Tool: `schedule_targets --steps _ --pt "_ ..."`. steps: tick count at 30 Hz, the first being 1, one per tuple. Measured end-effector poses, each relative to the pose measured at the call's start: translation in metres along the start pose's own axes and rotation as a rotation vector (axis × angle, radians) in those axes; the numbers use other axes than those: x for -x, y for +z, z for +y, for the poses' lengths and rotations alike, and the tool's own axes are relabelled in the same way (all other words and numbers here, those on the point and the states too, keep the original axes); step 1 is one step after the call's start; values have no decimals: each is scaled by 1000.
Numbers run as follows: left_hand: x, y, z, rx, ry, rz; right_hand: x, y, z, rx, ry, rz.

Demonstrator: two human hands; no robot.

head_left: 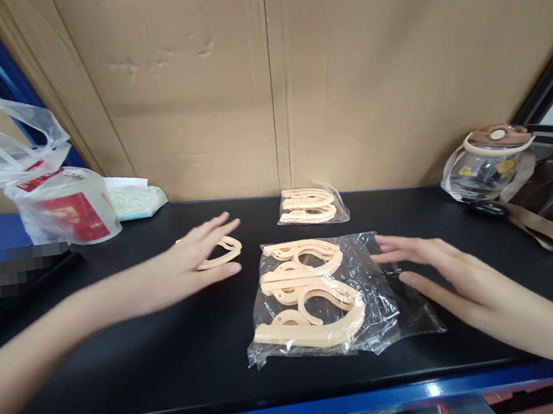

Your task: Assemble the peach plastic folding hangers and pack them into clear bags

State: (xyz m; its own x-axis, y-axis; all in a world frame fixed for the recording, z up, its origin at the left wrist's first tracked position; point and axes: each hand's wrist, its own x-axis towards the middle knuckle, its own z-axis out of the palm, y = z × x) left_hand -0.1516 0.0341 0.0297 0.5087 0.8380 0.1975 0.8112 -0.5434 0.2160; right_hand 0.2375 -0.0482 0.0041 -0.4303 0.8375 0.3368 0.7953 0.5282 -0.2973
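In the middle of the black table (173, 354) lies a clear plastic bag (377, 288) with beige folded plastic hangers (332, 331) showing through it. My left hand (199, 253) is open, fingers spread, left of the bag. Partly hidden beneath or behind that hand is a loose beige hanger (234, 247); whether the hand touches it I cannot tell. On the other side, my right hand (435, 268) is open with its fingertips by the bag's right edge. Contact there is unclear, and nothing is gripped in either hand.
A smaller bagged set of beige hangers (309, 206) lies near the cardboard wall (192, 96). Far left stand a tissue roll in a plastic bag (74, 205) and a tissue pack (137, 200). At right are a clear bottle (486, 168) and its strap (541, 231). A blue edge (301, 411) borders the front.
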Motion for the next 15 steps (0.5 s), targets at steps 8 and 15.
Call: schedule_targets --steps 8,15 --pt "-10 -24 -51 -112 -49 -88 -4 -11 8 12 47 169" --pt "-24 -23 7 -216 164 46 -21 -8 -21 101 -115 196"
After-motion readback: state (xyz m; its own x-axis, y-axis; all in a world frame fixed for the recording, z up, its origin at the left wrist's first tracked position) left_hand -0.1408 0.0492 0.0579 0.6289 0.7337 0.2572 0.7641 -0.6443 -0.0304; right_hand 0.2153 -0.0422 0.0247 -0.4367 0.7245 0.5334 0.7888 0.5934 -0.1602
